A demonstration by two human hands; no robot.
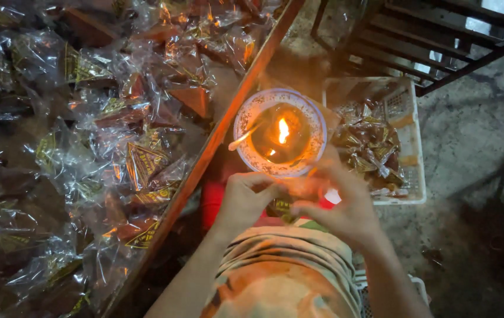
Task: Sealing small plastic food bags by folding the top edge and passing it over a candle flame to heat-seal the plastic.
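A clear plastic packet [284, 206] with yellow print sat just under the flame bowl [279, 132]; left hand [245, 197] and right hand [337, 203] each pinched it, grip narrow.

Single view, head-mounted, looking steeply down over the wearer's lap. Landmark: round bowl with a lit flame [279, 133], near frame centre, close to the lens. Left of the bowl, a wooden-edged table [228, 115] runs diagonally; right of it, a white basket [413, 147]; beyond, upper right, dark slatted furniture [440, 35].
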